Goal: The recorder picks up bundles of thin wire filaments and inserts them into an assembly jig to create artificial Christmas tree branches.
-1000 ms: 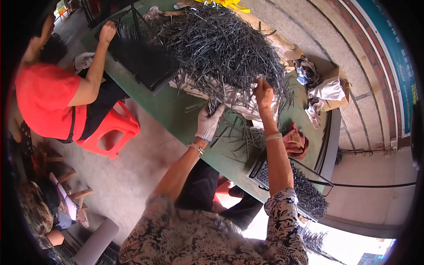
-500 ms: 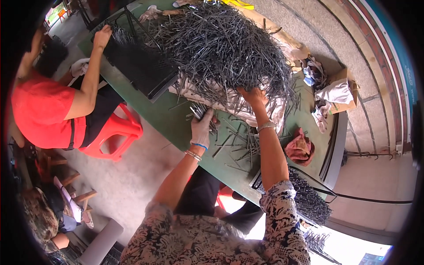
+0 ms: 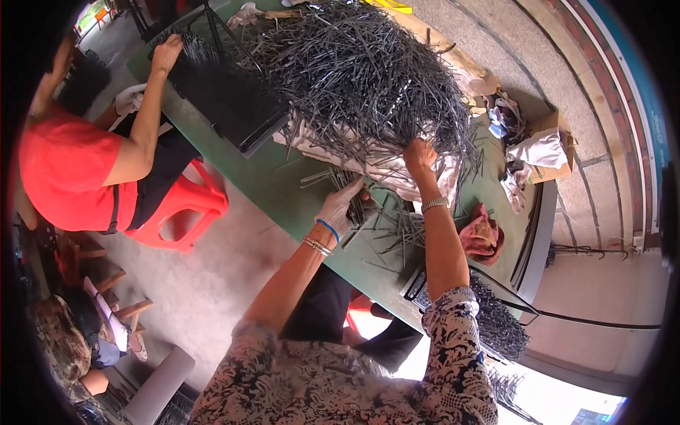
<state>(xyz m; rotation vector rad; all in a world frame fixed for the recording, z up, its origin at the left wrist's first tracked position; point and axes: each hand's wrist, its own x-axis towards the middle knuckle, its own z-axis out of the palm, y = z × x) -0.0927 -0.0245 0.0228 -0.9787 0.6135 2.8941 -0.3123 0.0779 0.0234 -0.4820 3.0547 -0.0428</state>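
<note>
Your left fingers (image 3: 351, 190), curled, are holding some sticks (image 3: 342, 177); your right fingers (image 3: 412, 151), bent, are touching the pile (image 3: 354, 71) before them, their hold too hidden to tell.

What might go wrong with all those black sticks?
The bare right hand might get poked by the tangled heap of black sticks, which point every way. The gloved left hand could let some of its bundle slip. Loose sticks near the edge of the table might get knocked off.
</note>
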